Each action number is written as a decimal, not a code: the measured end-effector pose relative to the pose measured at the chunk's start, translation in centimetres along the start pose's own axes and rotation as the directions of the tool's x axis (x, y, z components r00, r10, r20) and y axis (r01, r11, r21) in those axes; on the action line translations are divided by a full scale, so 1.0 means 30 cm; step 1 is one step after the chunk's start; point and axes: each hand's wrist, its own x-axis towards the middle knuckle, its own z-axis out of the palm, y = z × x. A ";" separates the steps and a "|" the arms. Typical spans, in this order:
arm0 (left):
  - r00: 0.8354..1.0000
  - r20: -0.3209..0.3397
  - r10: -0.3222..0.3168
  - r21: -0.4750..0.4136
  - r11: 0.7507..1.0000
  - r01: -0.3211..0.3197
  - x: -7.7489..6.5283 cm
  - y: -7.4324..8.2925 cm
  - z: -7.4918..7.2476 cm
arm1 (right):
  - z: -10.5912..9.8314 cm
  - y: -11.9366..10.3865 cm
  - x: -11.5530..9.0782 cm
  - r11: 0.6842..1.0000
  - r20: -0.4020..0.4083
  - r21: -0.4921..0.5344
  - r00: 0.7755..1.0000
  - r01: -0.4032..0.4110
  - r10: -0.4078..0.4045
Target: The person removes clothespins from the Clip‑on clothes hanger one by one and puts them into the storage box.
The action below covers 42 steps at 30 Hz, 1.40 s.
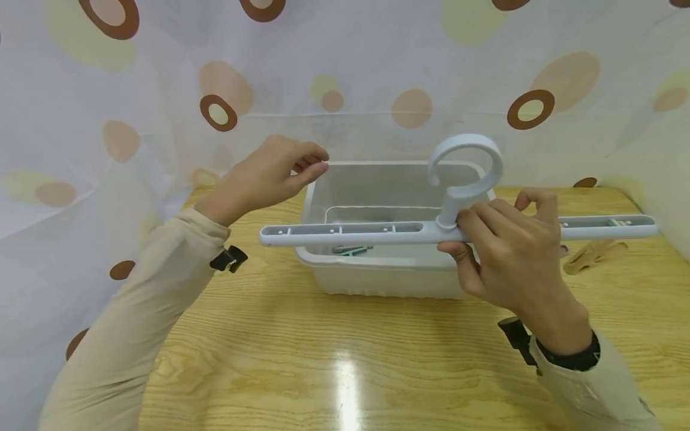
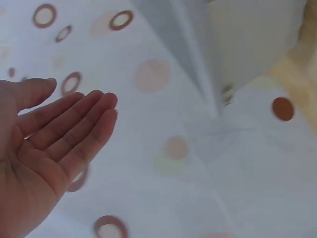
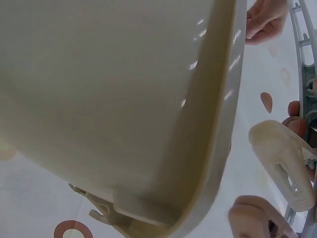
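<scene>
My right hand [image 1: 512,245] grips a pale blue-grey clothes hanger [image 1: 372,234] at the foot of its hook [image 1: 474,143]. The long bar lies level across the view, over a white plastic tub [image 1: 377,261]. Beneath the bar's right part is a beige clothes peg [image 1: 590,256], larger in the right wrist view, where a second beige piece shows below it. My left hand [image 1: 269,173] is raised beside the tub's far left corner, holding nothing. In the left wrist view its palm faces the camera with the fingers slightly bent.
Inside the tub lie small green pieces [image 1: 353,250], partly covered by the hanger bar. The tub stands on a wood-grain table [image 1: 269,359], near its back edge. A spotted white curtain [image 1: 366,72] hangs behind and along the sides.
</scene>
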 end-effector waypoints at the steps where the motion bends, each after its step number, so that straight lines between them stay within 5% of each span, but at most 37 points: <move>1: 1.000 -0.017 0.008 0.006 1.000 -0.008 -0.009 0.014 -0.013 | 0.003 0.000 -0.001 1.000 0.001 0.001 1.000 0.002 -0.002; 6: 0.989 -0.070 0.129 0.075 0.989 -0.123 -0.052 0.135 -0.021 | 0.012 0.001 -0.007 1.000 0.019 0.021 1.000 0.002 -0.002; 10: 0.983 -0.055 0.175 0.200 0.966 -0.161 -0.084 0.255 0.046 | 0.020 0.000 -0.007 1.000 0.043 0.024 0.999 0.010 -0.011; 15: 0.972 -0.065 0.226 0.392 0.902 -0.183 -0.087 0.342 0.143 | 0.023 -0.006 0.005 0.999 0.086 0.014 0.996 0.034 -0.035; 22: 0.940 -0.165 0.298 0.566 0.809 -0.157 -0.067 0.365 0.231 | 0.026 -0.018 0.015 0.997 0.168 -0.003 0.983 0.071 -0.069; 33: 0.909 -0.300 0.290 0.743 0.668 0.033 -0.075 0.373 0.298 | 0.033 -0.035 0.022 0.998 0.192 0.002 0.980 0.059 -0.058; 42: 0.912 -0.327 0.247 0.722 0.688 0.072 -0.075 0.351 0.306 | 0.032 -0.046 0.033 0.999 0.205 0.005 0.978 0.048 -0.048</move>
